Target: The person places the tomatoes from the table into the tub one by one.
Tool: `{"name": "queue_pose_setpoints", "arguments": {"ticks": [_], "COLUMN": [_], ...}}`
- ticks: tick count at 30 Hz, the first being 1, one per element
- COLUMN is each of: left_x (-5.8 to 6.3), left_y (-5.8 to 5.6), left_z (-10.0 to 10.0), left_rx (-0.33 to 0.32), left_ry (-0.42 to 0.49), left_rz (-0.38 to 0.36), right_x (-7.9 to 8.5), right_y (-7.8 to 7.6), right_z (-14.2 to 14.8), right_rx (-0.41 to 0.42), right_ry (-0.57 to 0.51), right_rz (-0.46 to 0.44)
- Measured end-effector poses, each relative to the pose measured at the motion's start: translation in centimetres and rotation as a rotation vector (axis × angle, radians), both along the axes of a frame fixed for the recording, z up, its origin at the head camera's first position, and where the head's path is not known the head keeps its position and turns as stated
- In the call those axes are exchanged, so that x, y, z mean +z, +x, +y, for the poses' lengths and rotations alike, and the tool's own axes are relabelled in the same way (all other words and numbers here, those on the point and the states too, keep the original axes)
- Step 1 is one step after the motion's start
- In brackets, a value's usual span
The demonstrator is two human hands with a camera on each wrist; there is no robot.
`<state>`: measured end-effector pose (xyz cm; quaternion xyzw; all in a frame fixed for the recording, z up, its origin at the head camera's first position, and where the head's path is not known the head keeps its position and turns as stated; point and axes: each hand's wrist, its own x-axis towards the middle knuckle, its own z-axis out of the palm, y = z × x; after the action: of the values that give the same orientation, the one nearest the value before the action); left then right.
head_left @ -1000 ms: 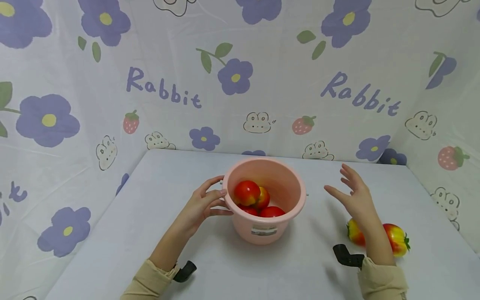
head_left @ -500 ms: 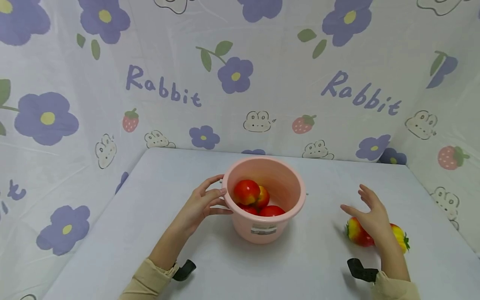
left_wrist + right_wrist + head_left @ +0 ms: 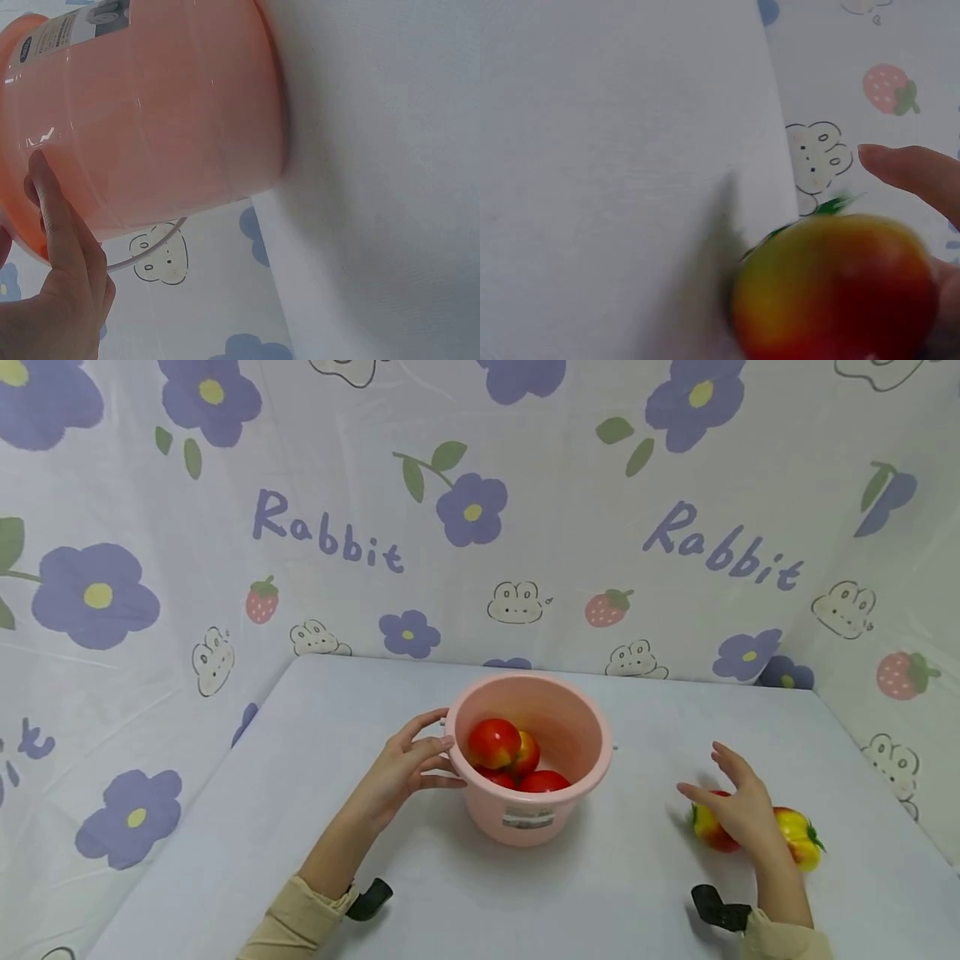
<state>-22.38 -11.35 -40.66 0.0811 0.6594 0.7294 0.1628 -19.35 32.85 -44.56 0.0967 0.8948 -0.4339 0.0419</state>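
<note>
A pink bucket (image 3: pixel 525 827) stands upright on the table, with several glossy red fruits (image 3: pixel 494 743) inside, some showing yellow. My left hand (image 3: pixel 401 768) holds its left rim, thumb at the edge and the other fingers along the outer wall. In the left wrist view, those fingers (image 3: pixel 64 232) lie beneath the rim. My right hand (image 3: pixel 742 810), thumb and fingers spread apart, is over two red-and-yellow fruits with green leafy ends, partly covering both. One is the left fruit (image 3: pixel 708 828); the other, the right fruit (image 3: pixel 799 839), looks lobed. A red-and-yellow fruit (image 3: pixel 836 292) fills the lower right wrist view.
The white table (image 3: pixel 600 902) ends at a back edge against a patterned cloth (image 3: pixel 555 543) with flowers and rabbits. Cloth also hangs along both sides. Black wrist mounts (image 3: pixel 369 900) sit at both sleeves.
My right hand has moved right and down from beside the bucket to over the two fruits, then slightly left. My left hand and the bucket have stayed in place.
</note>
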Motion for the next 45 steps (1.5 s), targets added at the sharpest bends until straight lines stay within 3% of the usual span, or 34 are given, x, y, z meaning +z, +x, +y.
{"name": "queue_pose_setpoints", "arguments": {"ticks": [6,29,35,45], "left_x": [0.0,-0.2,-0.1,0.0], "left_y": [0.1,0.0,0.1,-0.1], "left_z": [0.0,0.1,0.2,0.1], "left_rx": [-0.004,0.004,0.009,0.007], "left_ry": [-0.004,0.0,-0.004,0.002], "left_rz": [-0.01,-0.002,-0.007,-0.004], "right_x": [-1.2,-0.5,0.4,3.2], "right_y": [0.3,-0.6,-0.9,-1.5], "right_z": [-0.1,-0.8,-1.5,-3.3], "right_rx": [-0.021,-0.035,-0.042,-0.068], "right_ry": [-0.044,-0.073,-0.078,-0.099], "right_rz": [-0.021,0.125,0.171,0.222]}}
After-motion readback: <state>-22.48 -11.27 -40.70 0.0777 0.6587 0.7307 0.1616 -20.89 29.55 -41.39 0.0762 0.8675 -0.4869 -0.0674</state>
